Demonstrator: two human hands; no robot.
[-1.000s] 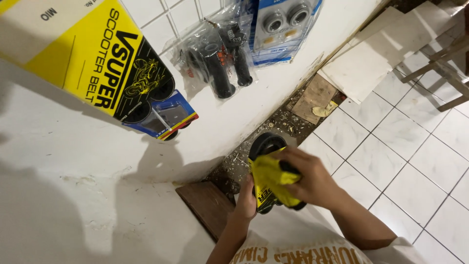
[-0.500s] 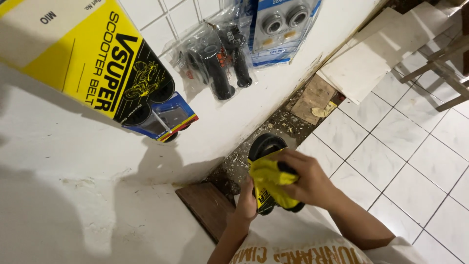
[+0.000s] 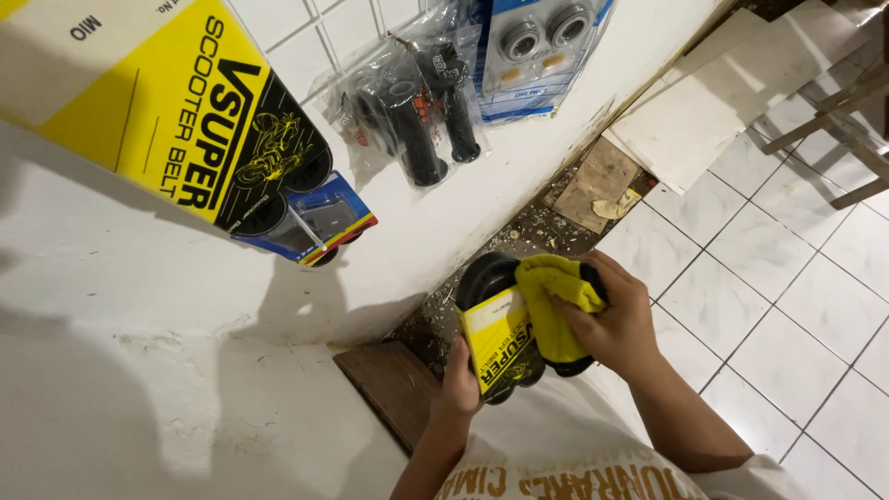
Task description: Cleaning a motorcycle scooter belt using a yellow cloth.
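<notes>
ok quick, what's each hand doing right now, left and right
Left hand: closed around the lower end of the packaged black belt.
Right hand: closed on a yellow cloth, pressing it against the belt.

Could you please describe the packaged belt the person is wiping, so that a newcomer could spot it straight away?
Start at the white wall hung with packaged parts and look down to the person's hands. The left hand holds a black rubber belt in a yellow card sleeve. Unlike the hanging packs, it is half covered by a yellow cloth under the right hand.
</notes>
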